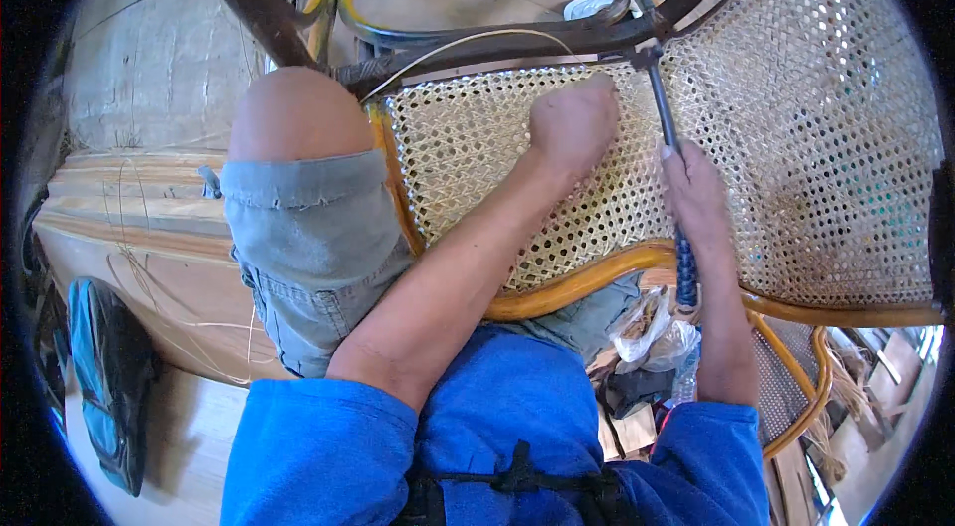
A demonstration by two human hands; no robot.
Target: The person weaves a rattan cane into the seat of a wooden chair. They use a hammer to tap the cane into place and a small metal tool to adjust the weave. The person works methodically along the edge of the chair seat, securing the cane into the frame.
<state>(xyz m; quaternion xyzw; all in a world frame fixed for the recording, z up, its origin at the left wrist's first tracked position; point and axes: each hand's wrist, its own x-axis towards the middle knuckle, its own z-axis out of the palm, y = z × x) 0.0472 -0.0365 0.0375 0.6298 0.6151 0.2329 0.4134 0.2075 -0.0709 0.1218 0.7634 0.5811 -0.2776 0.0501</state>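
My left hand is closed in a fist over the woven cane webbing, close to the dark bar of the chair frame. Whatever its fingers may pinch is hidden. My right hand is wrapped round the shaft of a hammer. The hammer's head is up by the dark bar, right of my left fist, and its braided dark grip hangs below my right hand. A thin pale cane strand arches from the webbing's left corner over the bar toward my left fist.
My bare knee is left of the webbing. A second cane panel rises on the right, edged by a curved brown rattan rail. Plastic bags lie below it. A blue and black bag lies at far left, near loose strands.
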